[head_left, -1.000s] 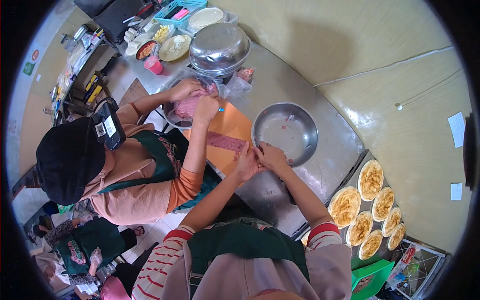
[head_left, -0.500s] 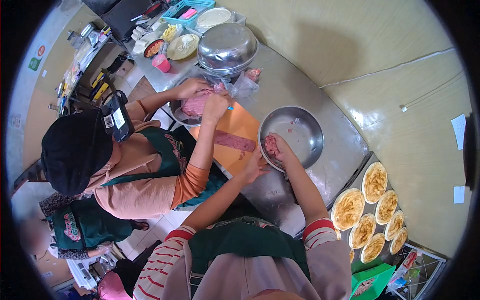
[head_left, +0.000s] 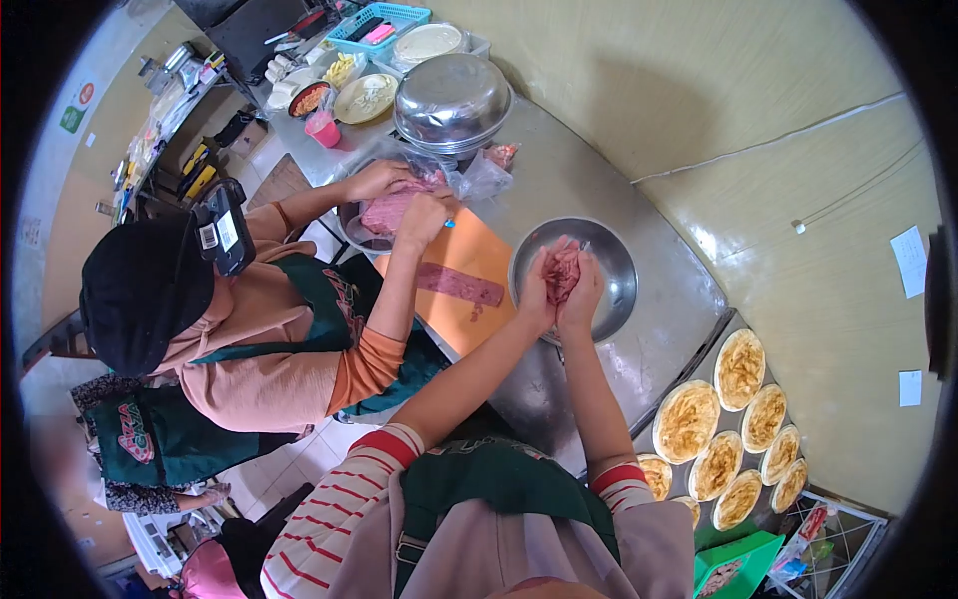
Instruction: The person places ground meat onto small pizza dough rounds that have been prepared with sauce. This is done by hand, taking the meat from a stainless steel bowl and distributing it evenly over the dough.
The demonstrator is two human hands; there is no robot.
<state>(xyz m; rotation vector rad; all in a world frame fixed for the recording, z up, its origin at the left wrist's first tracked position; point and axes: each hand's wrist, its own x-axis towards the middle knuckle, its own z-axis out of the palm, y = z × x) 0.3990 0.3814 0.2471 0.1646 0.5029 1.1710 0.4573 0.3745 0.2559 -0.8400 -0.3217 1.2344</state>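
A lump of pink raw meat (head_left: 562,274) is cupped between my two hands above the steel bowl (head_left: 621,282). My left hand (head_left: 535,298) wraps its left side, and my right hand (head_left: 581,299) closes on it from the right. The fingers of both hands curl round the meat, hiding part of it. Left of the bowl lies an orange cutting board (head_left: 479,238) with a long flat strip of raw meat (head_left: 461,285) and small scraps on it.
A co-worker (head_left: 269,329) on my left handles pink meat (head_left: 387,213) in a plastic-lined bowl. A domed metal lid (head_left: 452,100) stands farther back on the steel table (head_left: 559,150). Several browned flat rounds (head_left: 687,421) lie to the right, above a green tray (head_left: 763,549).
My left hand has moved from the board's edge over the bowl and joined my right hand round the meat. My right hand has lifted the meat slightly.
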